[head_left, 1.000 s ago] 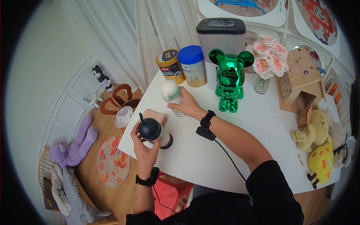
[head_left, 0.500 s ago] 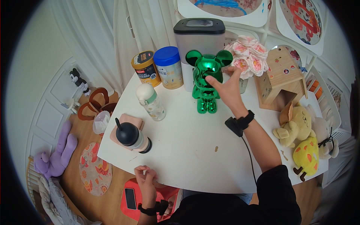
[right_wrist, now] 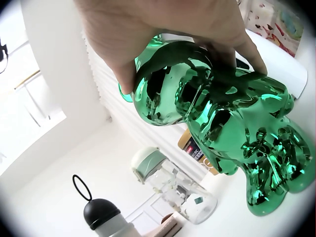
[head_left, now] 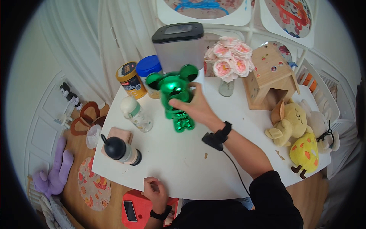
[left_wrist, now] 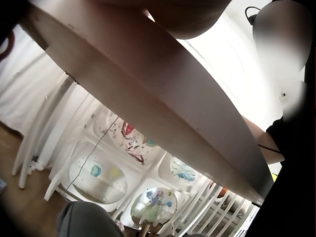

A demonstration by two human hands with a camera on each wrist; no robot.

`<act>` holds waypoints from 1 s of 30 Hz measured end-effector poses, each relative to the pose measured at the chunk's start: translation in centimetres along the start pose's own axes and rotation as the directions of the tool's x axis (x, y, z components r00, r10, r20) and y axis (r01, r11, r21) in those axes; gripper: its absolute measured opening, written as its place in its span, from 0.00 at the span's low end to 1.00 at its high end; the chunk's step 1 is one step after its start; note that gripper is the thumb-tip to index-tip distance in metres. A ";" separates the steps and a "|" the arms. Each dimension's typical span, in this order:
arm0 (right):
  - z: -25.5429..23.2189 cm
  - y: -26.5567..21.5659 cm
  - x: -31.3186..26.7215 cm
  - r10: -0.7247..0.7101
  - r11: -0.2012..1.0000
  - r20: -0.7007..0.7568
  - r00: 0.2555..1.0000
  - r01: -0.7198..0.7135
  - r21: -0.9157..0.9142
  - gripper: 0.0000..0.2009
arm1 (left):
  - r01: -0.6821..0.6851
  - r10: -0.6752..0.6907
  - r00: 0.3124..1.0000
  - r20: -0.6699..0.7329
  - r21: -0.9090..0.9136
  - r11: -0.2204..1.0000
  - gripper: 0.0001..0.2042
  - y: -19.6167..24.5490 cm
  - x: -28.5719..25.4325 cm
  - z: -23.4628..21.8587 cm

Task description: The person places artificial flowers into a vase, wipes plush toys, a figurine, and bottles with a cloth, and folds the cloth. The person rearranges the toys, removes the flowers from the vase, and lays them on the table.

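Note:
My right hand (head_left: 198,108) grips the shiny green bear figure (head_left: 176,89) round its head, thumb on the front and fingers behind. In the right wrist view the right hand (right_wrist: 163,24) spans the head of the green figure (right_wrist: 212,118), which leans. Left of it stands a clear bottle with a white and mint lid (head_left: 141,119). A black-lidded bottle (head_left: 121,149) stands beside a folded pink cloth (head_left: 122,134). My left hand (head_left: 155,191) is at the table's front edge with fingers loosely curled, holding nothing.
Behind the figure are two tins (head_left: 131,81), a tall black-lidded container (head_left: 179,49) and a vase of pink roses (head_left: 226,87). A wooden house (head_left: 268,78) and plush toys (head_left: 291,124) line the right side of the white table (head_left: 228,168).
The right hand released the mint-lidded bottle, went to the green figure and has moved it left, towards the bottles. The left hand let go of the black-lidded bottle and drew back to the table edge.

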State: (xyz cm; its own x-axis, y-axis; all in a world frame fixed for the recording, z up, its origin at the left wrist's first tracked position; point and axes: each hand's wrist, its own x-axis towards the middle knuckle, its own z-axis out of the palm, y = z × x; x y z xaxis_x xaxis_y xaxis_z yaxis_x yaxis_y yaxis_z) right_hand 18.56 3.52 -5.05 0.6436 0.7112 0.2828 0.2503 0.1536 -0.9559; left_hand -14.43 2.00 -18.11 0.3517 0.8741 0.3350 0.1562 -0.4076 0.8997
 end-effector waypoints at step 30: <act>-16.1 13.6 9.3 0.007 0.982 -0.523 0.852 -0.106 -0.158 0.37 | 0.178 -0.184 0.958 0.221 0.045 0.983 0.07 2.3 2.2 -0.8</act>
State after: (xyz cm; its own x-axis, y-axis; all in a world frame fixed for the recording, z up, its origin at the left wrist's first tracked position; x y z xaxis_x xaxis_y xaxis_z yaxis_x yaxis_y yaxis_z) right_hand 39.54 1.18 -14.20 0.9288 0.2481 0.2753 0.2921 -0.0329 -0.9558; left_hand -14.06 3.22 -15.10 0.5124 0.8536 0.0938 0.2576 -0.2570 0.9314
